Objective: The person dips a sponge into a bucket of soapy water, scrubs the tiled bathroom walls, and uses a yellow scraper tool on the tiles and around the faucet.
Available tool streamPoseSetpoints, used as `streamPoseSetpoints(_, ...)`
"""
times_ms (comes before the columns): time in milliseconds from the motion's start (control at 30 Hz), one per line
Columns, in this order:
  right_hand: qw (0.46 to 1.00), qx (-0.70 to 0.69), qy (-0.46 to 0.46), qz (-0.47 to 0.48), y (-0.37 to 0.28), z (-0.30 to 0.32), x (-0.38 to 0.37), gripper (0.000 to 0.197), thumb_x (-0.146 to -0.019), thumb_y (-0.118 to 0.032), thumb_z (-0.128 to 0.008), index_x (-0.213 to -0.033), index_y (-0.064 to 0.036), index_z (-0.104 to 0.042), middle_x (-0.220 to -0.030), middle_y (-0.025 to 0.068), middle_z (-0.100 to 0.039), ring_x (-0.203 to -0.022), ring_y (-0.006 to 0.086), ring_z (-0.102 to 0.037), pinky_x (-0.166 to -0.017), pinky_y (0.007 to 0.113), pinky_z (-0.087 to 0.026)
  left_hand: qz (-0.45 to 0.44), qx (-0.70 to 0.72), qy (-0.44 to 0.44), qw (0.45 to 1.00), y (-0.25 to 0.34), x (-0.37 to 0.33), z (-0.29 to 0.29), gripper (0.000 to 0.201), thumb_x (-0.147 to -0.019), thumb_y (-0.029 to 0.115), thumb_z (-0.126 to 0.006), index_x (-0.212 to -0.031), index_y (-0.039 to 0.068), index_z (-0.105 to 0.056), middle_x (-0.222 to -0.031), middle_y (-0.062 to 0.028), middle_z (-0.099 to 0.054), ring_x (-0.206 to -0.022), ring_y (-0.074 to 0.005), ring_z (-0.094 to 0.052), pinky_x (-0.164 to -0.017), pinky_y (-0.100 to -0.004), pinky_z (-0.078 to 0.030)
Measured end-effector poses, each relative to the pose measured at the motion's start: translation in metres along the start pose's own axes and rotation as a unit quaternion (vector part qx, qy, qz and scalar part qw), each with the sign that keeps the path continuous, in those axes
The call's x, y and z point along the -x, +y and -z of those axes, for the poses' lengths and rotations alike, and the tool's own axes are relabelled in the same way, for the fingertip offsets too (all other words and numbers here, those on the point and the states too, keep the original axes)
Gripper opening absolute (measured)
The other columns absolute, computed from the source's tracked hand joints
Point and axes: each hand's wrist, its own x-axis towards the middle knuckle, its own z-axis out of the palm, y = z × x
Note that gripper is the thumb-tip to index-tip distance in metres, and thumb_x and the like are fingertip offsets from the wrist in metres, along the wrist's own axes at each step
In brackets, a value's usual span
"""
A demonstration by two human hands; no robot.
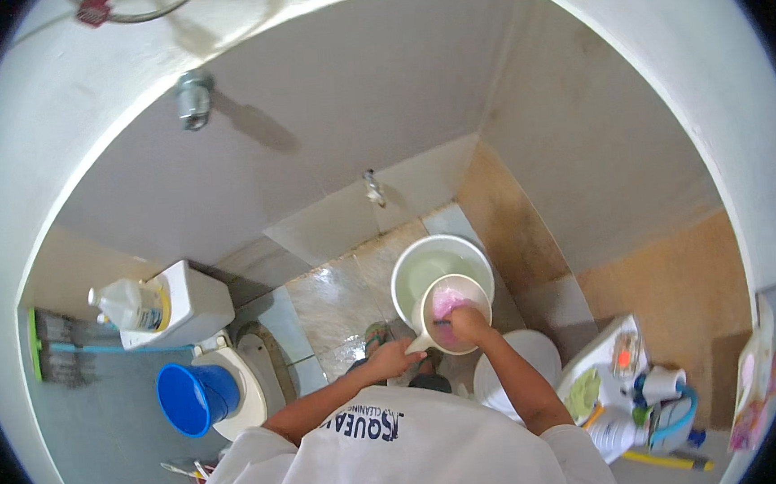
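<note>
My left hand (394, 359) is closed around the handle of a white water dipper (482, 295). The dipper is held over the near edge of a large white basin (396, 282) of cloudy, pale green water. My right hand (467, 321) reaches into the dipper with its fingers curled. Beside those fingers is something pink (451, 300), and I cannot tell whether it is liquid or cloth. A small dark piece shows at the fingertips, too small to name.
At left, a blue bucket (183, 400) lies tilted on the toilet (251, 397); a jug (127, 305) stands on the tank (199, 300). A tap (373, 189) sticks out above the basin. To the right are a white round container (531, 358) and a cluttered white ledge (628, 329) with bottles.
</note>
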Motion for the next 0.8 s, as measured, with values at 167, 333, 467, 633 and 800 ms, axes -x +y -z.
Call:
streamPoseSetpoints(167,0.965,-0.229,0.07,0.105,-0.022,0.078,-0.065,0.024,-0.076,-0.016,-0.059,-0.094,-0.0034,-0.064,-0.087,0.0161,-0.063,-0.081,0.0276,-0.06,-0.076,0.036,-0.045,0.058,0.116,0.108,0.986,0.002,0.012,0.031,0.036,-0.083,0.035,-0.057,-0.096,0.002,-0.053,-0.057,-0.0054,-0.052,-0.046,-0.0136,-0.05,-0.043,-0.0283,-0.041)
streamPoseSetpoints(333,0.583,-0.797,0.089,0.128,-0.022,0.173,-0.163,0.02,-0.083,-0.012,-0.054,-0.1,-0.0011,-0.057,-0.098,0.0112,-0.06,-0.093,0.0189,-0.056,-0.085,0.033,-0.044,0.073,0.222,0.153,0.96,-0.002,0.02,0.091,0.028,-0.086,0.028,-0.055,-0.092,0.003,-0.047,-0.054,-0.0002,-0.046,-0.041,-0.0082,-0.043,-0.036,-0.0233,-0.034)
streamPoseSetpoints(467,0.5,-0.782,0.356,0.107,-0.098,0.26,-0.259,0.022,-0.086,-0.019,-0.052,-0.1,-0.002,-0.056,-0.099,0.0111,-0.059,-0.09,0.0205,-0.056,-0.082,0.034,-0.043,0.059,0.214,0.186,0.957,-0.027,0.034,0.143,0.03,-0.086,0.031,-0.055,-0.089,0.002,-0.047,-0.055,-0.0003,-0.047,-0.042,-0.0088,-0.044,-0.039,-0.0247,-0.036)
streamPoseSetpoints(633,0.783,-0.182,0.581,0.125,-0.294,0.273,-0.355,0.065,-0.081,-0.009,-0.05,-0.135,0.0058,-0.016,-0.143,0.0187,-0.015,-0.133,0.024,-0.015,-0.108,0.035,-0.013,0.055,0.241,0.184,0.951,-0.051,0.016,0.191,0.03,-0.085,0.03,-0.056,-0.087,0.001,-0.049,-0.054,-0.0018,-0.048,-0.04,-0.0106,-0.045,-0.038,-0.0251,-0.036)
streamPoseSetpoints(800,0.723,-0.226,0.648,0.078,-0.231,0.32,-0.369,0.078,-0.081,-0.018,-0.054,-0.136,0.0055,-0.002,-0.143,0.0216,-0.003,-0.133,0.0315,-0.006,-0.109,0.038,-0.003,0.139,0.266,0.208,0.931,-0.071,0.075,0.249,0.028,-0.085,0.029,-0.057,-0.09,0.002,-0.05,-0.056,-0.0019,-0.047,-0.043,-0.0105,-0.044,-0.039,-0.0246,-0.036)
